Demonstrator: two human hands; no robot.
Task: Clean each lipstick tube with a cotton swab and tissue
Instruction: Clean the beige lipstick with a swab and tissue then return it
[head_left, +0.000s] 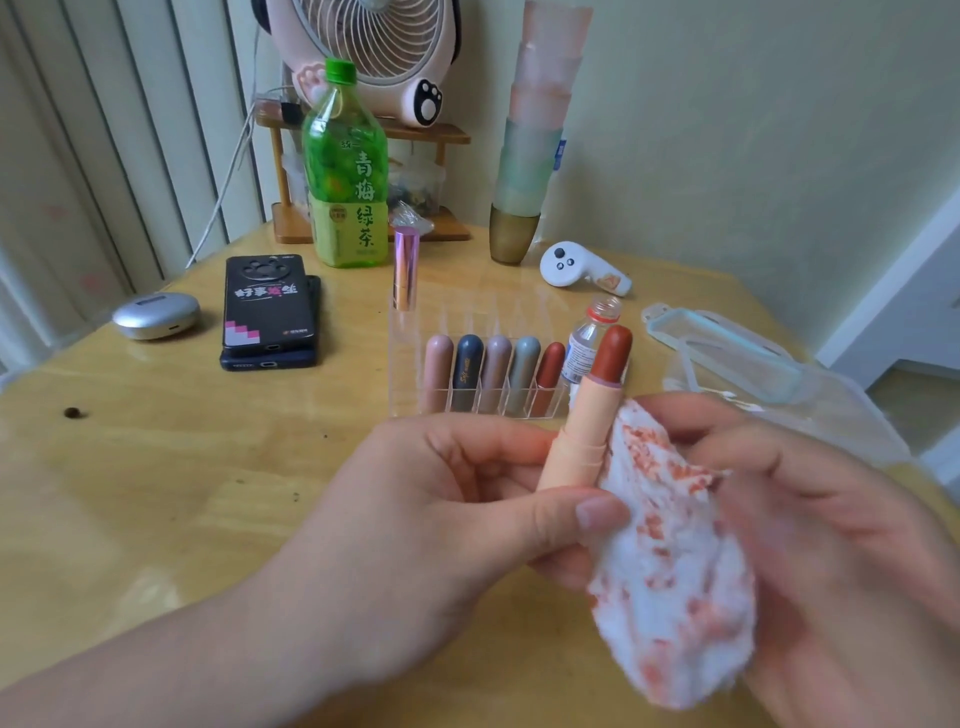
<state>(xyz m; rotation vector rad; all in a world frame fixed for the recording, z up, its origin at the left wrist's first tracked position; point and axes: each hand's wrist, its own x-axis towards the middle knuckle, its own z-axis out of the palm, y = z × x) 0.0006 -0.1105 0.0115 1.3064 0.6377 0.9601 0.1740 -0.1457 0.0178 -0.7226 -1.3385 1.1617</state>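
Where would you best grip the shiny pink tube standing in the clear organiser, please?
I'd pinch the pink tube by its upper half, coming down from above. It stands upright with its base sunk in the organiser, so only the top is free, and the front row of tubes blocks a low approach.

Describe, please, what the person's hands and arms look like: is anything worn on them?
Nothing worn shows. The left hand and right hand are bare: no gloves, no rings visible. The left forearm is uncovered to the frame's edge, without sleeve, watch or bracelet. The left thumbnail is short and unpainted. The right hand is blurred, its wrist out of view.
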